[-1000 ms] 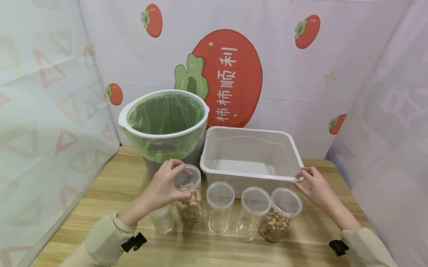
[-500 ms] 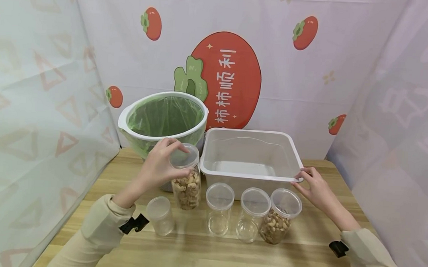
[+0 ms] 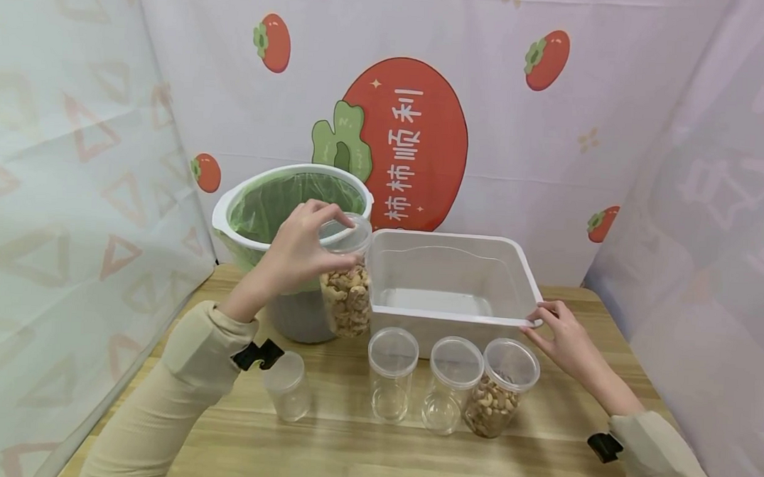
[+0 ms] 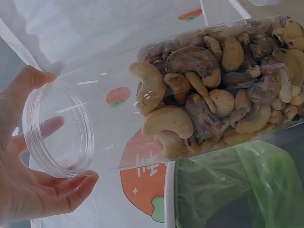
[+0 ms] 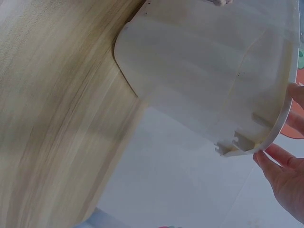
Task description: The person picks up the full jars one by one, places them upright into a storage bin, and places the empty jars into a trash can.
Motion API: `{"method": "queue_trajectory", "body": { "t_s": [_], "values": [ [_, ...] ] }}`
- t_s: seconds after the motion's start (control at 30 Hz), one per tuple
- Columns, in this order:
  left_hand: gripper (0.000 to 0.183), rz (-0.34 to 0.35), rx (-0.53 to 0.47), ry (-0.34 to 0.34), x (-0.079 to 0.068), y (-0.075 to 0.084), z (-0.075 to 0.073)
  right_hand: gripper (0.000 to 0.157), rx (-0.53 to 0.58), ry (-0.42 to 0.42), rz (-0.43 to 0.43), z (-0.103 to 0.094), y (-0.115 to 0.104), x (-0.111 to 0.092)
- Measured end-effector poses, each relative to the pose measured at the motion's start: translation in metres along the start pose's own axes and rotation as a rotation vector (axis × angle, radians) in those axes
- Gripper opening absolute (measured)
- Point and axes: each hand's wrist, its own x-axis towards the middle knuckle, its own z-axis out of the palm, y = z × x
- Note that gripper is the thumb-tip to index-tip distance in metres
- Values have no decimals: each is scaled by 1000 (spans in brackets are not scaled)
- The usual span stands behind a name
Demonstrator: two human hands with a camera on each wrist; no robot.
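Observation:
My left hand (image 3: 306, 246) grips a clear lidded jar of cashews (image 3: 347, 301) round its lid, holding it up in front of the green-lined bin and beside the white tub. In the left wrist view the thumb and fingers curl round the clear lid (image 4: 57, 128), and the cashews (image 4: 213, 90) fill the jar's lower part. My right hand (image 3: 563, 335) pinches the near right corner of the white plastic tub (image 3: 442, 316). The right wrist view shows the thumb and fingers (image 5: 270, 168) on the tub's rim.
On the table (image 3: 347, 450) stand a small frosted jar (image 3: 289, 387) at the left, two clear lidded jars, one (image 3: 391, 381) left of the other (image 3: 446, 391), and another cashew jar (image 3: 493, 400). The bin (image 3: 302, 317) with a green liner stands behind, left of the tub.
My left hand has lifted the cashew jar off the front row, up and back toward the gap between bin and tub. The right hand keeps its hold on the tub's corner.

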Motion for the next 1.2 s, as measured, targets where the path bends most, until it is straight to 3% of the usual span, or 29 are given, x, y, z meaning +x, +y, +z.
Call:
{"method": "queue_trajectory", "body": {
  "t_s": [0.33, 0.73, 1.2],
  "values": [
    [37, -27, -16, -36, 33, 7, 7, 26, -12, 5, -9, -1, -1, 1],
    [41, -59, -40, -62, 69, 13, 33, 25, -12, 5, -1, -1, 0, 0],
    [37, -82, -1, -126, 87, 2, 75, 24, -20, -6, 1, 0, -1, -1]
  ]
}}
